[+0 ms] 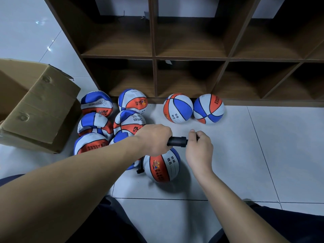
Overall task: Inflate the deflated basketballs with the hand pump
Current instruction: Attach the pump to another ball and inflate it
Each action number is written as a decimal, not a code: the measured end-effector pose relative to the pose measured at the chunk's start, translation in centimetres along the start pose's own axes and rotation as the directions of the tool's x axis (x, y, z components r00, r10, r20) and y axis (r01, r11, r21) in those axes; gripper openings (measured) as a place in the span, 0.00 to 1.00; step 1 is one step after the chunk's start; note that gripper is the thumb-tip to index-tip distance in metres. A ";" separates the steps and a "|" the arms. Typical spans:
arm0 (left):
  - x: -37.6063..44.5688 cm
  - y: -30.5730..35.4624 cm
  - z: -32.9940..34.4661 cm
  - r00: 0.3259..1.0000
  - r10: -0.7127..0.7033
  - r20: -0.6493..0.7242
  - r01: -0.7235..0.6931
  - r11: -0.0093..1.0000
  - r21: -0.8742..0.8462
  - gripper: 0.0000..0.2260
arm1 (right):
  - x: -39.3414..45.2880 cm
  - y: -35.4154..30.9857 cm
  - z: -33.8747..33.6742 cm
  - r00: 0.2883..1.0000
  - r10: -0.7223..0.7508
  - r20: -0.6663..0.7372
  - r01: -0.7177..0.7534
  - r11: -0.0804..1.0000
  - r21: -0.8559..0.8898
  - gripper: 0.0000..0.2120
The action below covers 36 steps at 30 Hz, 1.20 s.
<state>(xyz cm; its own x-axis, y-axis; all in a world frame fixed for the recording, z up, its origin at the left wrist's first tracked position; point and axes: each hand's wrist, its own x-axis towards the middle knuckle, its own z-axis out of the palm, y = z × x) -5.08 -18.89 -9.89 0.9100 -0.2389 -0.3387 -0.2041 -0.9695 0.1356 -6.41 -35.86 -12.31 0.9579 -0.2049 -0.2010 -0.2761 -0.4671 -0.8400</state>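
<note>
Black pump (177, 141) gripped by left hand (154, 139); right hand (199, 146) curled round handle end.

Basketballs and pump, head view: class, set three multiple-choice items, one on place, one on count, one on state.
1. Where are the two round basketballs?
A in the box
B on the floor by the shelf
C on a shelf

2. How many hands hold the pump?
A none
B one
C two

3. The balls by the cardboard box look:
A flat and creased
B fully round
C wrapped

Answers: 1 B, they rest at the shelf's foot. 2 C, left hand and right hand grip it. 3 A, their skins sag.
</note>
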 end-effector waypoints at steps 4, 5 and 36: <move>0.1 0.6 0.1 0.999 -0.022 0.026 0.023 1.000 -0.020 0.12 | -0.1 0.1 0.3 1.000 -0.027 0.016 0.027 1.000 -0.006 0.21; 0.0 0.7 0.1 0.999 -0.031 0.031 0.032 0.999 -0.028 0.12 | -0.2 0.1 0.4 1.000 -0.025 0.018 0.025 1.000 -0.001 0.21; -0.3 -1.8 -0.9 0.987 -0.158 -0.022 0.159 0.987 0.023 0.11 | 4.4 1.2 -2.5 0.973 0.129 -0.191 -0.100 0.983 0.154 0.18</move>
<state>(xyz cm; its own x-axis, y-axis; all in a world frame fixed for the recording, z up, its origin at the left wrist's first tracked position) -4.66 -16.97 -9.16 0.9385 -0.0814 -0.3356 -0.0653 -0.9961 0.0590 -2.77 -39.48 -12.94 0.8815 -0.4240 -0.2079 -0.3554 -0.3059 -0.8832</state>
